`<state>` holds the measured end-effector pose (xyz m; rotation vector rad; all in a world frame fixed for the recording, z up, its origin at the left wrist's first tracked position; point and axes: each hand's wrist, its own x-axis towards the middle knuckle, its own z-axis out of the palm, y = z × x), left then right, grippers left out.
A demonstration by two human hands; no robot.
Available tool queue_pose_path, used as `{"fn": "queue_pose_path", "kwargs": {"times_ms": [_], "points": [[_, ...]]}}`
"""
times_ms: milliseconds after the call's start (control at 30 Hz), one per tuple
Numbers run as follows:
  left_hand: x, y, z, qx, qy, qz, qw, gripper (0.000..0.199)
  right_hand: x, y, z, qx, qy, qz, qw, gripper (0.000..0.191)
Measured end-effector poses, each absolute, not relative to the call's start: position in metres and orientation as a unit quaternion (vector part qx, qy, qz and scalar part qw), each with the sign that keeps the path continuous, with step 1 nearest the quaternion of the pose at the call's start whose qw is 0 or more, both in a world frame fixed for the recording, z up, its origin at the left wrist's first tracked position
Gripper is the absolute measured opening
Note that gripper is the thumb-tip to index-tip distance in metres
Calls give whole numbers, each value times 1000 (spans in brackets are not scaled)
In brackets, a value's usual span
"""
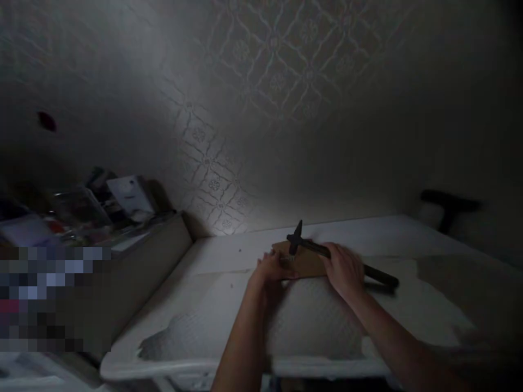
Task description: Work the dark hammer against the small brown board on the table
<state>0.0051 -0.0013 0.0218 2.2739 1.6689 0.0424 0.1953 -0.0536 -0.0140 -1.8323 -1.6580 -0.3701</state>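
while the left hand (273,267) presses fingers flat on a brown board (304,262), the right hand (345,269) grips a dark hammer (322,251) on a white table (212,256).

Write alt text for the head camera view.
In dim light, the right hand grips a dark hammer over a brown board on a white table; the left hand rests at the board's edge. Patterned wallpaper rises behind.

Cluttered shelf (102,207) (contents blurred) stands left beneath patterned wallpaper (261,92).
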Motion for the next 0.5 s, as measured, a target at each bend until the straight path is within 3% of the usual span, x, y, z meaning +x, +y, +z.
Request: {"fn": "queue_pose_path", "kwargs": {"times_ms": [233,500], "points": [[5,-3,24,800,578,21,160,80,196,-53,-14,-692,-632,-141,318,21],[5,-2,22,793,586,19,165,87,198,-53,-13,-706,-618,-156,310,19]]}}
